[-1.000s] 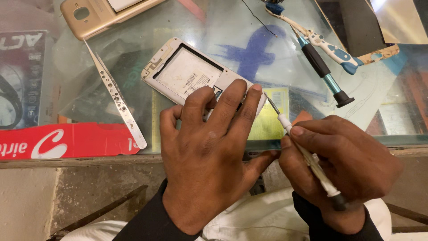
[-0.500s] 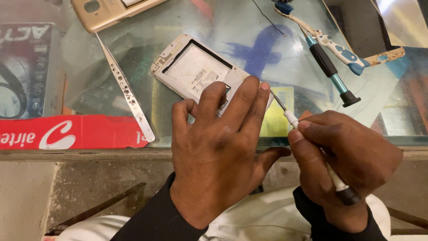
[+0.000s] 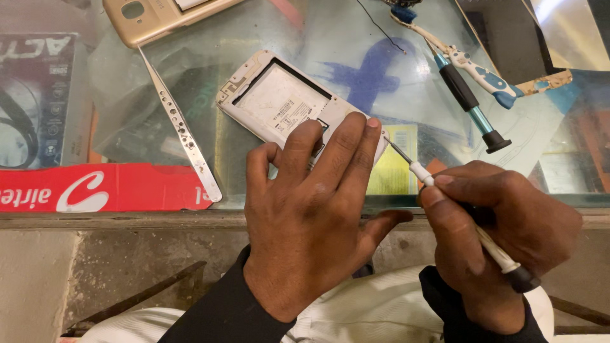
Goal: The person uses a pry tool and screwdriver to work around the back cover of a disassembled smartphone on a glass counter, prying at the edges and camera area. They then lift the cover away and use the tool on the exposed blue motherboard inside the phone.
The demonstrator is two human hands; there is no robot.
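The left hand (image 3: 311,209) lay flat, fingers spread, pressing the near end of a white phone (image 3: 279,105) that rested back-open on the glass worktop (image 3: 356,38). The right hand (image 3: 502,228) was closed around a thin screwdriver (image 3: 445,197), its tip touching the phone's near right corner. Metal tweezers (image 3: 181,127) lay to the left, a blue-handled screwdriver (image 3: 470,101) to the right.
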